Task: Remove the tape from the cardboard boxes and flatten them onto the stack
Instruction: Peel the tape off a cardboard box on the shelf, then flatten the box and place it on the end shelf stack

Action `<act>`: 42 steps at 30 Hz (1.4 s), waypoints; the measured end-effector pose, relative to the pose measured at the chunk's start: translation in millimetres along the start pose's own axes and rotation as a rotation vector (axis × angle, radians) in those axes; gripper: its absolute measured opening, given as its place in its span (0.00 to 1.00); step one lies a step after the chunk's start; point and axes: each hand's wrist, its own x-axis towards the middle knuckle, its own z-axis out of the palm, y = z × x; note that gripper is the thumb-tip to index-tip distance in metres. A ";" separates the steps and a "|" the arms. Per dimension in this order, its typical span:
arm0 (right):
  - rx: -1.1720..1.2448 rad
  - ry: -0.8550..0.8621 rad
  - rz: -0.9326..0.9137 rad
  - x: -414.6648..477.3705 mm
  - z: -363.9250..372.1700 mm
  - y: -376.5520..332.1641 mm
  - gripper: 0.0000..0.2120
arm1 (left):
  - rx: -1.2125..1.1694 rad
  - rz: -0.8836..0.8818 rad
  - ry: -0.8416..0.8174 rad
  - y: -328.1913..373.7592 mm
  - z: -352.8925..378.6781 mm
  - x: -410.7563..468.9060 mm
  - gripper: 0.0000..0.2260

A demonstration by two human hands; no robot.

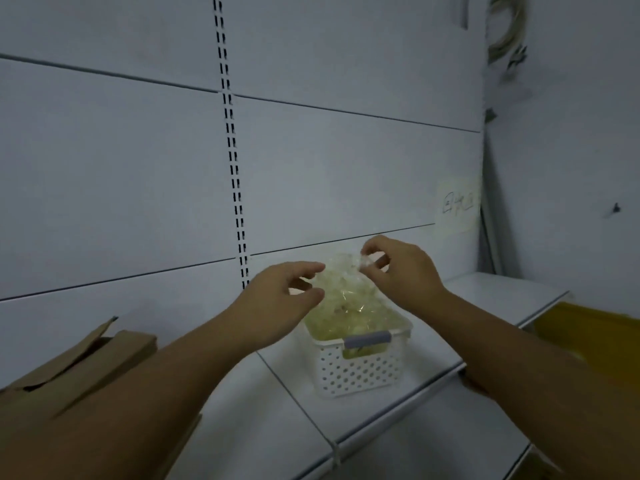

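A heap of crumpled clear tape (341, 299) fills a white perforated basket (360, 372) on a grey shelf. My right hand (401, 268) pinches the top of the tape wad between thumb and fingers. My left hand (280, 299) hovers at the wad's left side, fingers curled and apart, touching or nearly touching it. A brown cardboard box (79, 368) with loose flaps lies at the lower left, partly behind my left forearm.
The grey metal shelf (398, 441) runs along a slotted back panel (232, 150). A paper note (457, 206) is stuck on the panel at right. Something yellow (588, 334) sits at the right edge, below the shelf end.
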 end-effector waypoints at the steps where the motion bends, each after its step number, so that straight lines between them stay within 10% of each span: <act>1: -0.100 -0.088 -0.022 0.5 3.7 13.6 0.10 | 0.081 -0.008 -0.046 -2.5 11.7 7.1 0.18; 9: 0.001 -0.625 -0.001 -12.8 -10.2 77.0 0.22 | 0.345 -0.056 -0.194 -47.0 56.0 27.8 0.18; 17: 0.282 -0.159 -0.001 10.2 -23.3 27.2 0.07 | 0.200 -0.201 0.028 -38.5 35.6 25.9 0.09; 22: 0.372 -0.279 -0.253 0.4 -2.0 -74.0 0.05 | 0.504 -0.231 0.112 -50.4 -57.0 -8.0 0.10; 26: 0.260 -0.437 -0.510 -15.6 40.0 -141.3 0.08 | 0.795 -0.689 -0.048 -94.6 -148.6 -71.6 0.24; 30: 0.329 -0.603 -0.636 -22.4 88.7 -202.1 0.10 | 0.439 -1.023 -0.115 -110.2 -178.2 -128.7 0.25; 42: 0.016 -0.867 -0.799 -30.3 143.2 -280.2 0.24 | 0.072 -0.939 -0.012 -128.7 -195.5 -171.7 0.30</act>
